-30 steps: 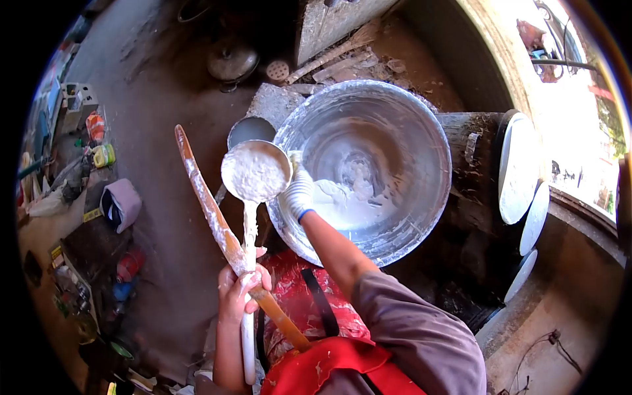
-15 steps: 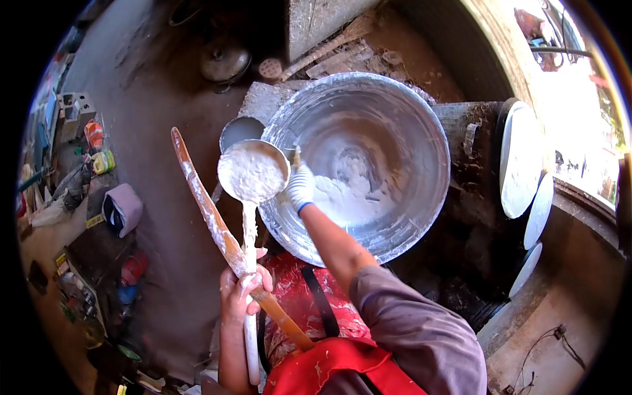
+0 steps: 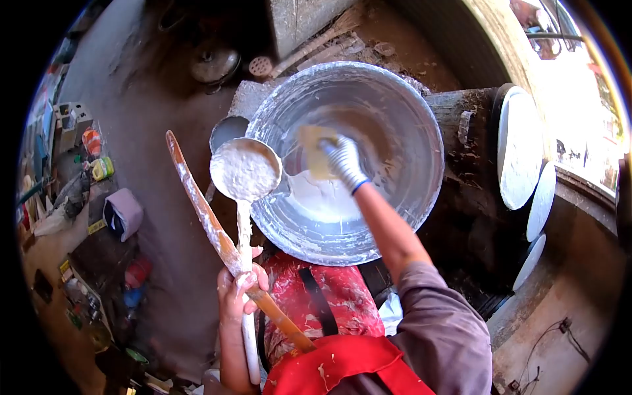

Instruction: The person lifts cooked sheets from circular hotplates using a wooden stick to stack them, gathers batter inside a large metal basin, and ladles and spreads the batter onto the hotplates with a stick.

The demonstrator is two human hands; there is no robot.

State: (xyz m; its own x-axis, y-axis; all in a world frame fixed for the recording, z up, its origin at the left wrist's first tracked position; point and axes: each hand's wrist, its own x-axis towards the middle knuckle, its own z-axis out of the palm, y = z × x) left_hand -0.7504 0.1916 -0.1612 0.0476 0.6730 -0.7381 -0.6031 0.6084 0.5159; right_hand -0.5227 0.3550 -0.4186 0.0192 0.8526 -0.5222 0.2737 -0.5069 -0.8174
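Note:
My left hand (image 3: 242, 289) is bare and smeared white, closed around the white-coated handle of a ladle (image 3: 245, 170) and a long curved wooden stick (image 3: 204, 201). The ladle's round bowl is full of thick white batter and hangs by the basin's left rim. In a striped glove, my right hand (image 3: 345, 162) grips a flat yellowish scraper (image 3: 316, 150), blurred by motion, inside the large metal basin (image 3: 431, 155). White batter (image 3: 326, 197) pools at the basin's near side, and streaks of it coat the walls.
A small metal pot (image 3: 227, 130) sits left of the basin, partly behind the ladle. Right of it lies a dark drum (image 3: 461, 125) beside white round lids (image 3: 520, 148). A lidded pot (image 3: 216, 66) stands on the floor, with clutter at far left.
My right hand has moved right, from the basin's left rim to its middle, and the scraper now shows its flat face. My left hand keeps hold of the ladle and stick.

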